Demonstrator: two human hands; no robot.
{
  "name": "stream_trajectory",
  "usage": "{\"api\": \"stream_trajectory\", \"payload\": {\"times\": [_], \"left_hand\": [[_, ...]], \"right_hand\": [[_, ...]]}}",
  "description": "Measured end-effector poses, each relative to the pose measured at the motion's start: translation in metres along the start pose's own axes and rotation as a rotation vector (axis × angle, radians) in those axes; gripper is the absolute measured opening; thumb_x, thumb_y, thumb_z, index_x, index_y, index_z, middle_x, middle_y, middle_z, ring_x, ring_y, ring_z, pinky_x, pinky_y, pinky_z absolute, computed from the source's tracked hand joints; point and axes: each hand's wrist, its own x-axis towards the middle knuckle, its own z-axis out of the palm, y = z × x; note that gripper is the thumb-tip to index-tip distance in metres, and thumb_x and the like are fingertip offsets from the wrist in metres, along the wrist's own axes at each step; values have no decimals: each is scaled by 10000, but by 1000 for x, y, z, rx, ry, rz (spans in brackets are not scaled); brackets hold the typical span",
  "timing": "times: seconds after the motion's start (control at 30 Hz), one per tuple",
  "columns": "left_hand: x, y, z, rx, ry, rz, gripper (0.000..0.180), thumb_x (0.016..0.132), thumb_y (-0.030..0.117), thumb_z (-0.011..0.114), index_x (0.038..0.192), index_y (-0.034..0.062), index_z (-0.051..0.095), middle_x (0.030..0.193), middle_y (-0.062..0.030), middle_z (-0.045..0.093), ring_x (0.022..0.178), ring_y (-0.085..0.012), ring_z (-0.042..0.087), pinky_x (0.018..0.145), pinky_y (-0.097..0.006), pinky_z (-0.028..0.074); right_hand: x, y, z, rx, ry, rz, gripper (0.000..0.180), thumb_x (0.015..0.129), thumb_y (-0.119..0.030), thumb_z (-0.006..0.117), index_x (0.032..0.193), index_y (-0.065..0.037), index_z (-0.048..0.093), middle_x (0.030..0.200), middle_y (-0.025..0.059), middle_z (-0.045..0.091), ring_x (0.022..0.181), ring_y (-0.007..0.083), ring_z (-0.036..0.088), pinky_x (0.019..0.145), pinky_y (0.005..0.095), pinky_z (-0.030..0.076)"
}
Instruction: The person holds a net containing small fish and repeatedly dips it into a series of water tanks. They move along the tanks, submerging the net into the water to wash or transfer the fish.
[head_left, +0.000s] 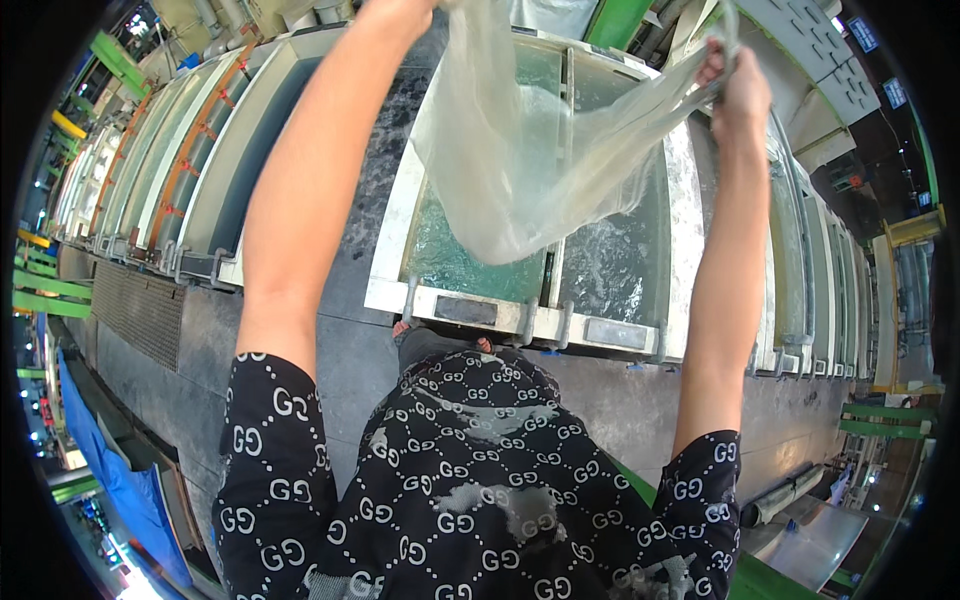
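A translucent whitish mesh cloth point(500, 190) hangs in a deep sag between my raised hands, over a water tank point(385, 280) with two compartments. My left hand point(408, 14) is at the top edge of the view, its fingers mostly cut off; the cloth's left end hangs from it. On the right, my right hand point(742, 95) is closed round the gathered other end, beside a pale tube-like strip that runs upward. The cloth's low fold is over the left compartment's greenish water point(465, 275). Rippled water point(605, 275) fills the right compartment.
More long tanks point(225, 160) stand in a row to the left, others point(815, 270) to the right. A metal grating point(135, 310) is set in the grey floor point(270, 335). Metal brackets point(530, 322) project along the tank's near edge, close to my feet. A blue sheet point(115, 450) lies at lower left.
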Motion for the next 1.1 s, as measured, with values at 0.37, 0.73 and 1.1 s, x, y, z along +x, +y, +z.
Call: {"api": "stream_trajectory", "payload": {"times": [0.37,0.73,1.1], "left_hand": [[34,66,-17,-158,45,152,240,842,276,605,767,50,623,637,-55,606,509,-138,568,443,-247,425],[39,34,-32,-198,44,115,204,851,248,601,792,55,629,638,-49,602,552,-145,588,508,-263,468],[50,4,-41,-313,33,-4,156,870,198,581,808,58,613,675,-41,603,570,-147,594,523,-272,494]], "right_hand": [[72,-42,-35,309,-218,-220,283,968,-259,367,894,-46,538,642,3,478,526,117,465,495,253,404],[54,-29,-3,191,-99,-249,244,931,-221,425,906,-29,572,669,27,524,557,130,495,504,250,418],[63,-5,5,175,-70,-175,222,885,-216,477,803,-50,599,623,15,531,531,117,473,519,253,389]]}}
